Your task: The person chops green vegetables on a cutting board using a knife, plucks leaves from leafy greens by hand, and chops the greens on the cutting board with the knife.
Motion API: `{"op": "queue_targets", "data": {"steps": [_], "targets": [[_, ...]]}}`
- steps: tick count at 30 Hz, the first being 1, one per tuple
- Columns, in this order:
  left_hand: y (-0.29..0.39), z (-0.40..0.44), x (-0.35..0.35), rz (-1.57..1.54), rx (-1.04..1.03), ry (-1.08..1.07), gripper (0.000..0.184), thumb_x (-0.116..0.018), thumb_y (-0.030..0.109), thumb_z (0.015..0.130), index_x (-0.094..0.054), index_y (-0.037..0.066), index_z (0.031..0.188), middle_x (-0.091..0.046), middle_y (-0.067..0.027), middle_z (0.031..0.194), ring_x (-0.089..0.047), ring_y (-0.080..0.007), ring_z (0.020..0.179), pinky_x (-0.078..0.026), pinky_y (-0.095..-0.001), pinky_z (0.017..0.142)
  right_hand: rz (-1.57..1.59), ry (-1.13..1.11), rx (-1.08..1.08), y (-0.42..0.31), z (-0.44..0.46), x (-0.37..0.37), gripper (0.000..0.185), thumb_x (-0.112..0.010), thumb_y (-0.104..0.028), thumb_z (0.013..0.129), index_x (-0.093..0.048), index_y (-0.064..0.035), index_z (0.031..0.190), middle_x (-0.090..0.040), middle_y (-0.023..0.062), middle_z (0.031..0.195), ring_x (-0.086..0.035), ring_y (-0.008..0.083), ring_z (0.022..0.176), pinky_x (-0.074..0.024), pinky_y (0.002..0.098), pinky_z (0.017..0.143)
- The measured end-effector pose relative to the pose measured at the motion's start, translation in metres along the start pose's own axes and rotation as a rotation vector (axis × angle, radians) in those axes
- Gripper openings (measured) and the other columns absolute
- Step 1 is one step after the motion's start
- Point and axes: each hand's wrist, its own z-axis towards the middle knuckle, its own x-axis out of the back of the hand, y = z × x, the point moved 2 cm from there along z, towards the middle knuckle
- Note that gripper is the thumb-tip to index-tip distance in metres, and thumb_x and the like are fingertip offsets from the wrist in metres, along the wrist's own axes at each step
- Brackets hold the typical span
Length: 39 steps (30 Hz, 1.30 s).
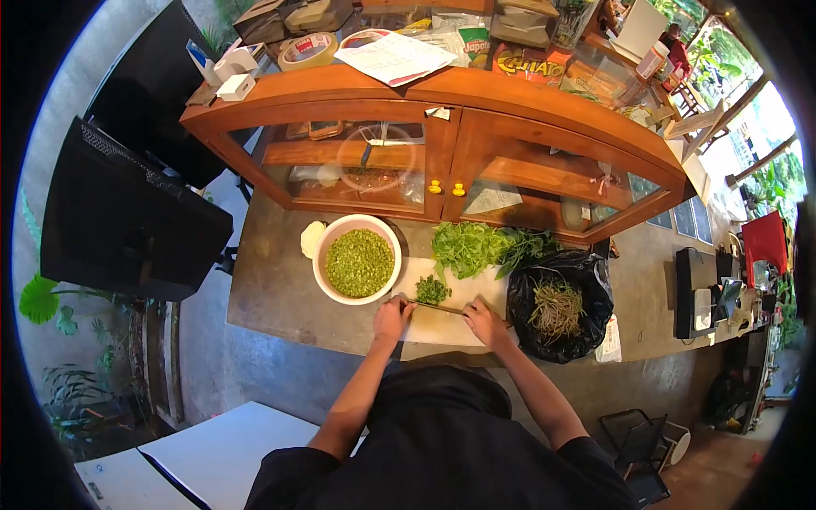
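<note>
A knife [438,307] lies across the white cutting board [433,330], its blade running between my two hands. My right hand [486,323] is closed around the handle end. At the tip end my left hand [392,317] is closed, its fingers at the blade; their exact grip is small in view. Just beyond the blade sits a small heap of chopped greens [433,290]. Uncut leafy greens [463,248] lie at the board's far side. Left of the board stands a white bowl [320,285] full of finely chopped green pieces [359,263].
A black plastic bag [600,289] holding stems with roots [558,310] stands right of the board. A pale round item [313,240] lies by the bowl. Behind, a wooden glass-door cabinet [446,161] borders the table [280,297]. Black monitors [127,212] are at left.
</note>
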Motion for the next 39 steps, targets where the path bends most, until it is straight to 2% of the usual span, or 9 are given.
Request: {"op": "queue_targets", "data": {"steps": [5, 11, 14, 16, 17, 19, 23, 33, 39], "targets": [[0.007, 0.019, -0.002, -0.003, -0.046, 0.012, 0.034, -0.071, 0.039, 0.083, -0.067, 0.006, 0.089, -0.07, -0.0123, 0.082, -0.066, -0.0326, 0.078, -0.052, -0.0433, 0.069, 0.032, -0.002, -0.085, 0.018, 0.016, -0.001, 0.015, -0.062, -0.017, 0.089, -0.056, -0.0082, 0.1, -0.047, 0.0131, 0.102, -0.057, 0.0346, 0.092, -0.0496, 0.0454, 0.077], [0.015, 0.019, -0.004, -0.068, -0.109, 0.02, 0.034, -0.071, 0.038, 0.084, -0.067, 0.005, 0.09, -0.069, -0.0123, 0.079, -0.066, -0.0314, 0.075, -0.051, -0.0411, 0.068, 0.254, 0.145, 0.064, 0.008, 0.008, 0.033, 0.016, -0.065, -0.012, 0.085, -0.06, -0.0013, 0.096, -0.049, 0.0154, 0.094, -0.056, 0.0351, 0.087, -0.0467, 0.0426, 0.074], [0.022, 0.013, -0.007, -0.179, -0.133, 0.03, 0.031, -0.071, 0.034, 0.084, -0.068, 0.003, 0.087, -0.069, -0.0131, 0.077, -0.066, -0.0311, 0.071, -0.051, -0.0393, 0.064, 0.273, 0.212, -0.02, 0.001, -0.011, 0.038, 0.018, -0.069, -0.013, 0.083, -0.063, 0.0009, 0.094, -0.054, 0.0156, 0.087, -0.058, 0.0325, 0.079, -0.0469, 0.0401, 0.069], [0.025, 0.01, -0.01, -0.206, -0.139, 0.008, 0.03, -0.071, 0.033, 0.085, -0.068, 0.003, 0.087, -0.069, -0.013, 0.076, -0.066, -0.0311, 0.07, -0.051, -0.0387, 0.063, 0.376, 0.265, -0.214, 0.001, -0.026, 0.037, 0.024, -0.074, -0.019, 0.081, -0.067, 0.0004, 0.094, -0.059, 0.0146, 0.079, -0.06, 0.0283, 0.069, -0.0476, 0.0399, 0.064], [0.027, 0.01, -0.012, -0.23, -0.158, -0.01, 0.028, -0.07, 0.032, 0.085, -0.068, 0.004, 0.085, -0.069, -0.0123, 0.076, -0.066, -0.0308, 0.071, -0.051, -0.0385, 0.064, 0.374, 0.271, -0.22, -0.002, -0.032, 0.034, 0.024, -0.074, -0.019, 0.081, -0.067, 0.0004, 0.094, -0.059, 0.0146, 0.079, -0.06, 0.0283, 0.069, -0.0476, 0.0399, 0.064], [0.03, 0.009, -0.018, -0.254, -0.187, -0.031, 0.026, -0.069, 0.032, 0.085, -0.067, 0.006, 0.084, -0.069, -0.0116, 0.076, -0.066, -0.0306, 0.071, -0.052, -0.0383, 0.065, 0.34, 0.28, -0.472, 0.004, -0.046, 0.021, 0.034, -0.079, -0.027, 0.077, -0.069, -0.0009, 0.096, -0.065, 0.0126, 0.077, -0.065, 0.0251, 0.067, -0.0503, 0.0384, 0.063], [0.033, 0.009, -0.029, -0.285, -0.209, -0.03, 0.02, -0.066, 0.025, 0.085, -0.068, 0.005, 0.085, -0.069, -0.0119, 0.077, -0.067, -0.0309, 0.073, -0.052, -0.0385, 0.068, 0.417, 0.344, -0.667, 0.01, -0.065, 0.005, 0.047, -0.082, -0.035, 0.072, -0.07, -0.0011, 0.102, -0.071, 0.0134, 0.087, -0.07, 0.0247, 0.078, -0.0542, 0.0344, 0.071], [0.026, -0.001, -0.045, -0.319, -0.187, -0.103, 0.018, -0.06, 0.02, 0.085, -0.069, 0.004, 0.087, -0.07, -0.0149, 0.083, -0.067, -0.0343, 0.08, -0.054, -0.0396, 0.073, 0.37, 0.29, -0.809, 0.029, -0.072, 0.0, 0.047, -0.084, -0.033, 0.072, -0.068, 0.0006, 0.101, -0.069, 0.0158, 0.084, -0.067, 0.0286, 0.077, -0.0529, 0.0405, 0.069], [0.032, 0.001, -0.041, -0.313, -0.179, -0.071, 0.018, -0.06, 0.02, 0.085, -0.069, 0.006, 0.088, -0.07, -0.0141, 0.082, -0.067, -0.0346, 0.079, -0.053, -0.0402, 0.072, 0.194, 0.195, -0.885, 0.016, -0.058, 0.021, 0.038, -0.083, -0.029, 0.072, -0.061, -0.0009, 0.085, -0.066, 0.0155, 0.083, -0.065, 0.0313, 0.072, -0.0509, 0.0432, 0.063]]}}
